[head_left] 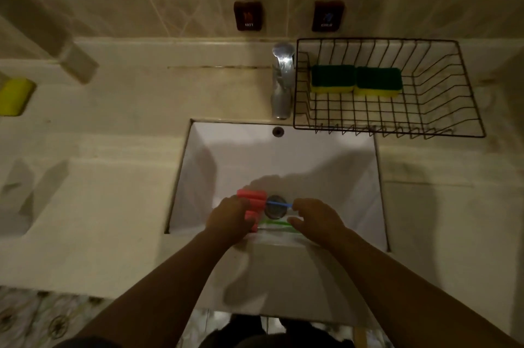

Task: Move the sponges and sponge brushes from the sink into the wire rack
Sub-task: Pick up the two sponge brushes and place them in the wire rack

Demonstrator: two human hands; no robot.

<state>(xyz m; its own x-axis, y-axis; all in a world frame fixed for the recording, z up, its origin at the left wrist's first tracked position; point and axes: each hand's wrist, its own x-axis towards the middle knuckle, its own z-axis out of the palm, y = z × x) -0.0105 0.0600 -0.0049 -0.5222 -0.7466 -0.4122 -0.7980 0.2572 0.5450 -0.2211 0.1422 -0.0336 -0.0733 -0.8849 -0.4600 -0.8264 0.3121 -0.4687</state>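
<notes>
Two green-and-yellow sponges (332, 78) (378, 81) lie side by side inside the black wire rack (394, 132) at the back right of the counter. Down in the white sink (283, 160), sponge brushes with pink foam heads (252, 197) lie beside the drain (275, 207). One has a blue handle (279, 203), another a green handle (273, 223). My left hand (229, 220) rests on the pink heads, fingers curled over them. My right hand (316, 218) holds the end of the blue handle, and it hides the handle ends.
A chrome tap (282, 81) stands behind the sink, just left of the rack. Hot and cold wall plates (248, 16) (327, 16) sit on the tiled wall. A yellow object (14, 97) lies at the far left of the counter.
</notes>
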